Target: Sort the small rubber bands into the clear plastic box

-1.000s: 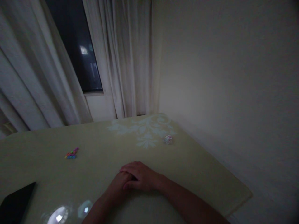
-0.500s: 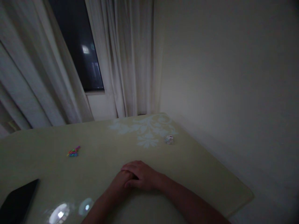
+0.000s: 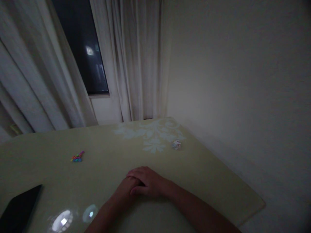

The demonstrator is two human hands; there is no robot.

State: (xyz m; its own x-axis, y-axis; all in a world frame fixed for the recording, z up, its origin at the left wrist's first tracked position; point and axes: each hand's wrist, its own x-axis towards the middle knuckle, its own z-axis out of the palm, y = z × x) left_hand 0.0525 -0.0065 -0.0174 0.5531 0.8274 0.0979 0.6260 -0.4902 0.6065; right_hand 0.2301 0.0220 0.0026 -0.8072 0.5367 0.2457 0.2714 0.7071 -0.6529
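My two hands rest stacked on a pale yellow-green table (image 3: 206, 174) near its front edge. My right hand (image 3: 149, 181) lies flat on top of my left hand (image 3: 122, 192), its fingers stretched loosely over it and holding nothing. The left hand's fingers are covered, so I cannot see how they are held. A small multicoloured object (image 3: 77, 157) lies on the table to the far left of the hands. A small whitish, speckled object (image 3: 176, 144) sits beyond the hands to the right, beside a pale floral print (image 3: 150, 134).
A dark flat slab (image 3: 19, 210), like a phone or tablet, lies at the table's front left. Light reflections (image 3: 63, 221) shine on the tabletop. White curtains (image 3: 136, 58) and a dark window (image 3: 82, 48) stand behind; a plain wall (image 3: 238, 81) borders the right.
The view has drifted slightly, so the scene sits a little further right in the frame. Both hands stay still, one on the other.
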